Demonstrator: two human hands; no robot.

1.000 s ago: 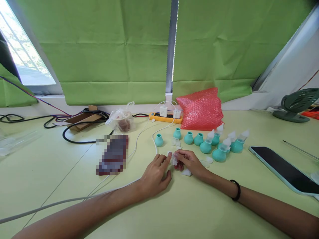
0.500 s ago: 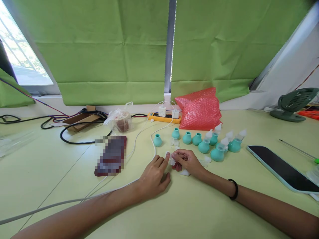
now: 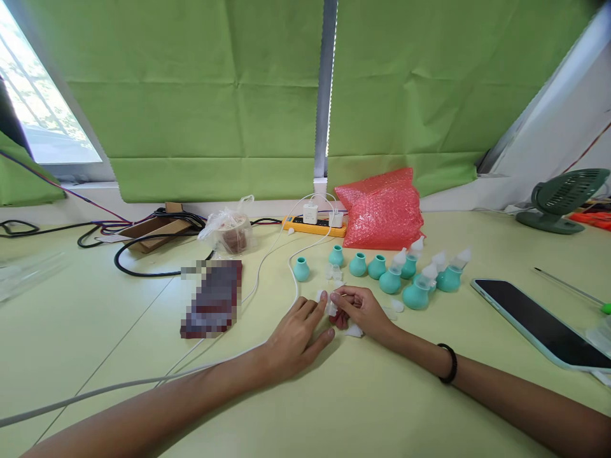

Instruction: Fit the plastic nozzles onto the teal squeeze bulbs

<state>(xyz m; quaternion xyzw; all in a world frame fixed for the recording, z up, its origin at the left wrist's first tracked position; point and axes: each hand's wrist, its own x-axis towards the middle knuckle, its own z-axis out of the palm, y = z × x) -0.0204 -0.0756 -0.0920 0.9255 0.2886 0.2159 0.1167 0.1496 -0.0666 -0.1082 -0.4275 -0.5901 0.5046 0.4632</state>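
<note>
The small clear plastic piece (image 3: 331,309) is between the two hands, just above the table (image 3: 382,407) or on it, I cannot tell which. If it is taken as the centre of the clock, its long axis seems to run roughly from 12 to 6 o'clock; which end is its front is too small to tell. The right hand (image 3: 363,313) holds it in a pinch of thumb and forefinger, with the other fingers curled below; this forearm comes from 4 o'clock. The left hand (image 3: 298,331) lies palm down, its forearm from 8 o'clock, the forefinger stretched to the piece and the thumb spread apart, not gripping. At 12 o'clock lie more clear pieces (image 3: 335,273), at 11 one open teal bulb (image 3: 301,270), and between 2 and 3 several teal bulbs with white tips (image 3: 416,295). A phone (image 3: 539,324) is at 3 o'clock.
</note>
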